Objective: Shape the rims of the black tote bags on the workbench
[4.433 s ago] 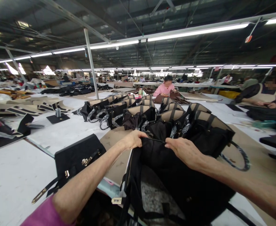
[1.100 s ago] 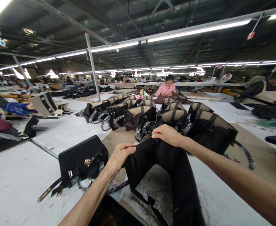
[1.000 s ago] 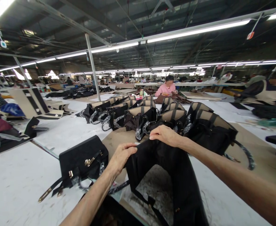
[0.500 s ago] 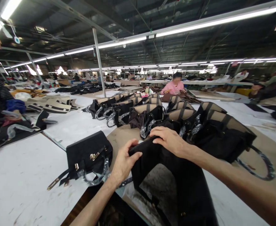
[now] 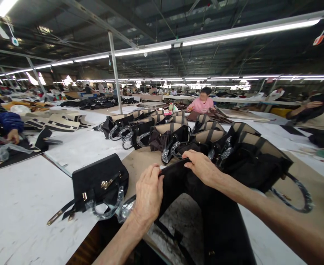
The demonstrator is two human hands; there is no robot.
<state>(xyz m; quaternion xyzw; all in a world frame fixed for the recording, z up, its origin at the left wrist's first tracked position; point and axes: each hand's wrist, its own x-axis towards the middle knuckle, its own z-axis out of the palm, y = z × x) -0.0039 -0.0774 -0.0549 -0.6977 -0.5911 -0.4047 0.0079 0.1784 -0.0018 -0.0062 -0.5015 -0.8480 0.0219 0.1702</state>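
A black fabric bag piece (image 5: 219, 224) hangs over the near edge of the white table (image 5: 21, 206). My left hand (image 5: 148, 193) is closed on its top edge at the left. My right hand (image 5: 203, 168) grips the same edge at the right, fingers curled over it. A finished black handbag (image 5: 97, 180) with gold clasps and plastic-wrapped handles lies just left of my left hand.
Rows of beige-and-black bags (image 5: 164, 129) stand behind my hands, one large one (image 5: 257, 160) at the right. A person in pink (image 5: 203, 103) sits across the table. Another person's blue sleeve (image 5: 9, 123) is at the far left, a third person (image 5: 313, 110) at the right.
My hands have come closer together on the top edge of the black piece, folding it in. The person at the left has put down a beige panel.
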